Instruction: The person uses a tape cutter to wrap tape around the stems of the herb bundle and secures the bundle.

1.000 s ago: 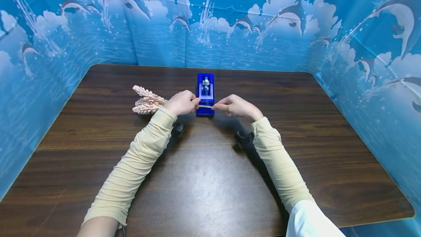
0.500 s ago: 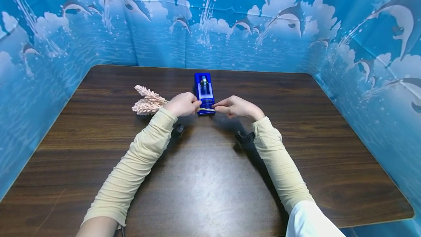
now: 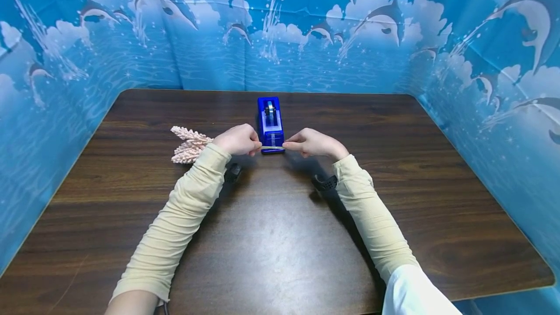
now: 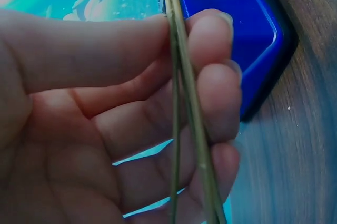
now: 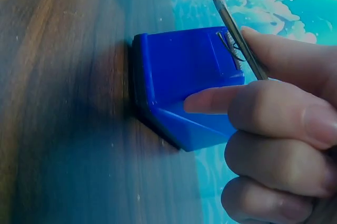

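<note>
A bunch of pale pink flower sprigs (image 3: 190, 145) sticks out to the left of my left hand (image 3: 239, 140). That hand grips the thin green-brown stems (image 4: 192, 92), its thumb on one side and curled fingers behind. The stems run sideways to my right hand (image 3: 312, 143), whose thumb and fingers pinch their far end (image 5: 247, 55). Between the hands, the stems cross the front end of a blue tape dispenser (image 3: 271, 123), which holds a small roll of tape. In the right wrist view, one fingertip (image 5: 202, 101) of the right hand overlaps the dispenser's blue side.
The dark wood-grain table (image 3: 271, 237) extends around the dispenser on all sides. Behind it hangs a blue curtain (image 3: 210, 57) printed with dolphins. Black wrist devices (image 3: 324, 182) sit under both forearms, close to the tabletop.
The dispenser has shifted and turned slightly left. Both hands have come a little nearer with the stems, and the left hand and flower heads have moved slightly left.
</note>
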The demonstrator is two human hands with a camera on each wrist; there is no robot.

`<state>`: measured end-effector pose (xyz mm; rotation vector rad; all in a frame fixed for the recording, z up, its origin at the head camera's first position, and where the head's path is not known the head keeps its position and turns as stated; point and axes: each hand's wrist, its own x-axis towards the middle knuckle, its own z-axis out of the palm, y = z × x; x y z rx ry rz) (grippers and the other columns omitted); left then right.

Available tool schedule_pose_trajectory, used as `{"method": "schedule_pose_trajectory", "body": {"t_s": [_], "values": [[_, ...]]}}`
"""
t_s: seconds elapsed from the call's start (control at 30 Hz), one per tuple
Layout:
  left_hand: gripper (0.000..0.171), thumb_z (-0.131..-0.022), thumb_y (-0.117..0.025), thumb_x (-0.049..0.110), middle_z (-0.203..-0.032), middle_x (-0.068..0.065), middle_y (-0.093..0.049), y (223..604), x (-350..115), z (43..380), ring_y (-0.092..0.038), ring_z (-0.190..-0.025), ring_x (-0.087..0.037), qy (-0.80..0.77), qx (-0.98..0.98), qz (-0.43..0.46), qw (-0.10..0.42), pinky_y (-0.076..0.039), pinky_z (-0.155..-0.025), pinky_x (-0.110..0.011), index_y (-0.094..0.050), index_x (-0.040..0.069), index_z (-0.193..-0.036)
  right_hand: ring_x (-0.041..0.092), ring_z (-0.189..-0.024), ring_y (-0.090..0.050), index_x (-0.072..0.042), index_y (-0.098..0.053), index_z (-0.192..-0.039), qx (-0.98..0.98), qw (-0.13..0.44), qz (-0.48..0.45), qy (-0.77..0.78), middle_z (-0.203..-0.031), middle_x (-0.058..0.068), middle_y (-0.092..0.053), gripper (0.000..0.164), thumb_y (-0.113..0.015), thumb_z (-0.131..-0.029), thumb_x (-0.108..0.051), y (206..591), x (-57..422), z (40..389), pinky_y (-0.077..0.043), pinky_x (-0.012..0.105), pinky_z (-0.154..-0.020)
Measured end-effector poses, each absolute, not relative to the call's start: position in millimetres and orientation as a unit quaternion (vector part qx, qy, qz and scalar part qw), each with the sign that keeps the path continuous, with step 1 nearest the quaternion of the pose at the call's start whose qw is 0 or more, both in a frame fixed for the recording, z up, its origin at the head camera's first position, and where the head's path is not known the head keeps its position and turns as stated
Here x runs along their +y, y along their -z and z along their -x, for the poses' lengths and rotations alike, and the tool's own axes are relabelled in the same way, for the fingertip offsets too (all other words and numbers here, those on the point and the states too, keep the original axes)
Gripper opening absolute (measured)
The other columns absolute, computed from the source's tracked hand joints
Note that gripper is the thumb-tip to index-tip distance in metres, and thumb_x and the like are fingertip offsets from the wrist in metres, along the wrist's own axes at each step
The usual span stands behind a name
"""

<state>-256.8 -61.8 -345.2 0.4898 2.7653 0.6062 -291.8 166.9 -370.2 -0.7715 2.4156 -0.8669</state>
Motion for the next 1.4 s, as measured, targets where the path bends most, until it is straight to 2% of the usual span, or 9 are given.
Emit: {"method": "schedule_pose_trajectory", "body": {"t_s": [0.2, 0.37, 0.57, 0.73, 0.83, 0.97, 1.07, 1.23, 1.4], "values": [[0.027, -0.096, -0.054, 0.017, -0.06, 0.003, -0.059, 342.3, -65.6, 256.7, -0.05, -0.062, -0.011, -0.2, 0.955, -0.166, 0.145, -0.038, -0.064, -0.024, -0.071, 0.0, -0.083, 0.009, -0.047, -0.03, -0.004, -0.064, -0.124, 0.878, 0.238, 0.28, 0.307, -0.05, -0.006, -0.031, 0.042, -0.048, -0.101, -0.036, 370.5, 161.0, 287.8, -0.033, 0.025, -0.057], [0.026, -0.095, -0.056, 0.016, -0.06, 0.001, -0.06, 339.4, -65.8, 255.9, -0.047, -0.059, -0.01, -0.207, 0.952, -0.169, 0.148, -0.037, -0.061, -0.024, -0.071, 0.0, -0.081, 0.009, -0.049, -0.036, -0.004, -0.071, -0.108, 0.888, 0.225, 0.285, 0.284, -0.054, -0.007, -0.036, 0.041, -0.047, -0.102, -0.036, 368.2, 160.7, 287.7, -0.034, 0.025, -0.056], [0.018, -0.087, -0.062, 0.014, -0.062, 0.003, -0.06, 337.9, -63.4, 254.7, -0.048, -0.06, -0.011, -0.213, 0.955, -0.173, 0.112, -0.037, -0.059, -0.024, -0.067, 0.006, -0.072, 0.01, -0.05, -0.039, -0.001, -0.071, -0.085, 0.884, 0.188, 0.301, 0.305, -0.055, -0.006, -0.043, 0.039, -0.051, -0.101, -0.03, 364.1, 164.9, 287.0, -0.035, 0.025, -0.053], [0.017, -0.09, -0.06, 0.012, -0.068, -0.004, -0.07, 337.8, -61.6, 253.2, -0.066, -0.07, -0.022, -0.228, 0.951, -0.166, 0.124, -0.041, -0.064, -0.024, -0.067, 0.004, -0.076, 0.01, -0.05, -0.04, 0.002, -0.067, -0.082, 0.881, 0.165, 0.303, 0.323, -0.053, -0.005, -0.043, 0.038, -0.055, -0.099, -0.029, 363.9, 166.6, 287.0, -0.033, 0.025, -0.051], [0.021, -0.093, -0.06, 0.015, -0.069, -0.006, -0.071, 337.8, -61.0, 252.0, -0.07, -0.076, -0.027, -0.239, 0.948, -0.163, 0.13, -0.043, -0.068, -0.025, -0.067, 0.004, -0.076, 0.01, -0.051, -0.042, 0.003, -0.066, -0.083, 0.881, 0.159, 0.297, 0.332, -0.054, -0.005, -0.046, 0.038, -0.056, -0.098, -0.03, 364.8, 167.3, 287.2, -0.034, 0.024, -0.05], [0.027, -0.095, -0.06, 0.02, -0.064, -0.003, -0.068, 338.9, -61.9, 252.3, -0.065, -0.066, -0.019, -0.255, 0.947, -0.153, 0.123, -0.043, -0.068, -0.025, -0.065, 0.005, -0.073, 0.011, -0.052, -0.044, 0.004, -0.065, -0.084, 0.878, 0.159, 0.296, 0.341, -0.057, -0.004, -0.049, 0.038, -0.057, -0.098, -0.03, 366.0, 166.9, 287.4, -0.037, 0.024, -0.051], [0.028, -0.095, -0.061, 0.023, -0.064, -0.003, -0.067, 339.4, -63.3, 253.6, -0.056, -0.06, -0.012, -0.267, 0.947, -0.143, 0.11, -0.04, -0.062, -0.024, -0.064, 0.005, -0.073, 0.012, -0.053, -0.047, 0.005, -0.065, -0.086, 0.875, 0.159, 0.301, 0.343, -0.059, -0.004, -0.05, 0.036, -0.057, -0.098, -0.029, 365.9, 165.4, 287.5, -0.04, 0.026, -0.053], [0.024, -0.091, -0.067, 0.023, -0.069, -0.005, -0.066, 340.5, -63.4, 254.2, -0.05, -0.061, -0.012, -0.268, 0.951, -0.138, 0.075, -0.037, -0.057, -0.025, -0.069, 0.001, -0.081, 0.013, -0.054, -0.05, 0.004, -0.064, -0.086, 0.873, 0.147, 0.309, 0.346, -0.061, -0.003, -0.053, 0.033, -0.058, -0.097, -0.027, 368.1, 165.4, 287.6, -0.045, 0.031, -0.056], [0.02, -0.089, -0.068, 0.019, -0.072, -0.002, -0.066, 340.0, -62.4, 254.1, -0.053, -0.069, -0.015, -0.256, 0.954, -0.146, 0.062, -0.039, -0.063, -0.026, -0.075, 0.001, -0.089, 0.013, -0.054, -0.053, 0.002, -0.065, -0.086, 0.875, 0.145, 0.306, 0.347, -0.062, -0.002, -0.053, 0.031, -0.059, -0.097, -0.026, 369.2, 164.6, 288.1, -0.047, 0.034, -0.057]]}}
